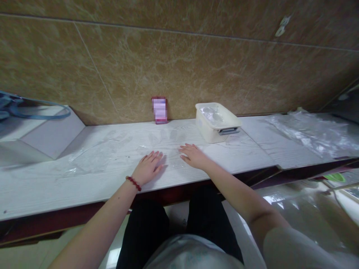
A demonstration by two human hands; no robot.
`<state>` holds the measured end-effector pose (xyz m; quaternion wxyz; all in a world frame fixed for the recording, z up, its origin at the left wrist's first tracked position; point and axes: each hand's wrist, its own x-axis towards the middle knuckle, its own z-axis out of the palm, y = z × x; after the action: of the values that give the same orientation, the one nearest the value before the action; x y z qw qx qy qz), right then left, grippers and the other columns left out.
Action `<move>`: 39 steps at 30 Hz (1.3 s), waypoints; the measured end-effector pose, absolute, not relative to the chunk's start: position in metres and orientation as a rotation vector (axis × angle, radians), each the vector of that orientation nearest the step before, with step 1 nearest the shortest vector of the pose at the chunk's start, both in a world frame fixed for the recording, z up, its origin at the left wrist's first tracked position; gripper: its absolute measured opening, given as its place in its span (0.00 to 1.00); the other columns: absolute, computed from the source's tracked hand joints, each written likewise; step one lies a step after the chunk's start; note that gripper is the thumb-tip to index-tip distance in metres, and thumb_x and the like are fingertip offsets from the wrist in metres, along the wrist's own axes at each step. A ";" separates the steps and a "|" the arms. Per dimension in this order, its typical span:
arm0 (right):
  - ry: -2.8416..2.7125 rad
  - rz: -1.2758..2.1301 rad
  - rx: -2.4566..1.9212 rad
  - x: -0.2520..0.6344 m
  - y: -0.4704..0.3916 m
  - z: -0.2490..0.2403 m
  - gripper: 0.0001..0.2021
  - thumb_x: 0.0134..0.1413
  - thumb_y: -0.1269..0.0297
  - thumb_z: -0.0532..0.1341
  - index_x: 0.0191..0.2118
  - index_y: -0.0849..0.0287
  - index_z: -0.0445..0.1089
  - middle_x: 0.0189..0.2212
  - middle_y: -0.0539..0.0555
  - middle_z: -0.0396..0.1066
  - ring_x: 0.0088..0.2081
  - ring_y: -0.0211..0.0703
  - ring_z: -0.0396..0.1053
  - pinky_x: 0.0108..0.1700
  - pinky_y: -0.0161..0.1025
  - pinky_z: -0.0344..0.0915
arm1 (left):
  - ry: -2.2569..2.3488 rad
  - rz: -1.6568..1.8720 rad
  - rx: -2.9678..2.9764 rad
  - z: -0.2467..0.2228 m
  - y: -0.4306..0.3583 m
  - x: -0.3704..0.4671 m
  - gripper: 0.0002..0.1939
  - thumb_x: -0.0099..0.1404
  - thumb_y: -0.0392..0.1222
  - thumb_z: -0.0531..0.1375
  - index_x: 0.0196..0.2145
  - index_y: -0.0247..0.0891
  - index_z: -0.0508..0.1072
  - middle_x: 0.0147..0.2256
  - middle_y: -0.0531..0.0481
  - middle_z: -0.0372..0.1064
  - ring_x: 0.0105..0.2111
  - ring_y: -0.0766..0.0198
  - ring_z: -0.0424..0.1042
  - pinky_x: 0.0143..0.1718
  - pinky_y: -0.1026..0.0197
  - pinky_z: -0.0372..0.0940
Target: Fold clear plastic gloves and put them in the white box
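Note:
My left hand (148, 167) lies flat on the white wood-grain counter (174, 175), fingers stretched out and nothing in it. A red bead bracelet (134, 183) circles that wrist. To its right, my right hand (193, 156) rests palm down on the same surface, fingers spread and holding nothing. Just beyond the right hand sits a cream plastic bin (209, 134) with a grey handle, and clear plastic (211, 114) lies inside it. A phone-like pink and white object (160, 110), its face blurred, leans against the wall.
A clear plastic bag (91, 158) lies flat left of my hands. A white box (56, 136) with blue material (17, 106) stands at the far left. More clear plastic sheeting (316, 130) covers the right end. Brown marbled tiles (179, 71) form the wall behind.

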<state>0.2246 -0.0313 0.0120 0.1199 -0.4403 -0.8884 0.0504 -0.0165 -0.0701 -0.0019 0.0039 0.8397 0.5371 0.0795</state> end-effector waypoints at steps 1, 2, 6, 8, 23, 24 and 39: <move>-2.612 0.139 -1.311 0.221 -0.024 0.011 0.20 0.56 0.55 0.44 0.53 0.53 0.56 0.55 0.51 0.53 0.57 0.46 0.46 0.55 0.53 0.42 | 1.691 0.244 2.625 -0.002 -0.066 -0.016 0.27 0.62 0.53 0.42 0.55 0.38 0.54 0.56 0.46 0.50 0.56 0.57 0.47 0.54 0.52 0.45; -2.626 0.126 -1.349 0.218 -0.017 0.009 0.21 0.56 0.55 0.43 0.54 0.53 0.54 0.56 0.51 0.51 0.58 0.47 0.44 0.55 0.55 0.41 | 1.714 0.236 2.612 -0.002 -0.061 -0.016 0.27 0.62 0.52 0.42 0.55 0.38 0.54 0.56 0.46 0.50 0.56 0.57 0.47 0.54 0.51 0.44; -2.675 0.099 -1.489 0.215 -0.003 0.002 0.24 0.55 0.51 0.42 0.57 0.49 0.47 0.59 0.49 0.44 0.59 0.54 0.38 0.52 0.65 0.36 | 1.892 0.181 2.530 -0.008 -0.051 -0.025 0.29 0.60 0.54 0.45 0.55 0.36 0.54 0.57 0.42 0.47 0.57 0.52 0.43 0.53 0.46 0.41; -2.683 0.102 -1.508 0.217 -0.001 0.000 0.25 0.54 0.49 0.41 0.58 0.46 0.44 0.59 0.48 0.42 0.59 0.55 0.36 0.51 0.68 0.34 | 1.921 0.166 2.512 -0.012 -0.050 -0.030 0.31 0.59 0.55 0.44 0.55 0.36 0.53 0.57 0.41 0.46 0.57 0.51 0.43 0.53 0.46 0.41; -2.610 0.205 -1.423 0.207 -0.012 0.015 0.24 0.53 0.49 0.46 0.55 0.47 0.50 0.58 0.48 0.44 0.59 0.54 0.37 0.53 0.63 0.35 | 2.321 0.289 2.195 -0.005 -0.022 -0.078 0.27 0.59 0.49 0.45 0.52 0.30 0.57 0.51 0.38 0.58 0.50 0.54 0.57 0.48 0.56 0.53; -2.624 0.217 -1.396 0.202 -0.016 0.016 0.23 0.53 0.50 0.46 0.55 0.47 0.52 0.58 0.49 0.46 0.59 0.54 0.37 0.53 0.63 0.35 | 2.376 0.293 2.125 -0.003 -0.017 -0.080 0.27 0.58 0.51 0.46 0.51 0.32 0.60 0.49 0.39 0.60 0.48 0.53 0.59 0.46 0.56 0.54; -2.731 0.223 -0.892 0.126 -0.030 0.023 0.20 0.52 0.56 0.51 0.48 0.61 0.63 0.50 0.59 0.60 0.51 0.46 0.55 0.52 0.44 0.50 | 2.512 0.498 1.674 0.001 -0.002 -0.073 0.17 0.54 0.53 0.50 0.35 0.44 0.72 0.38 0.44 0.69 0.39 0.50 0.66 0.34 0.54 0.60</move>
<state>0.1264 -0.0301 0.0228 0.1298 -0.3070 -0.9397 0.0766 -0.0731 -0.0019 0.0010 0.0411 0.5467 0.8203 0.1627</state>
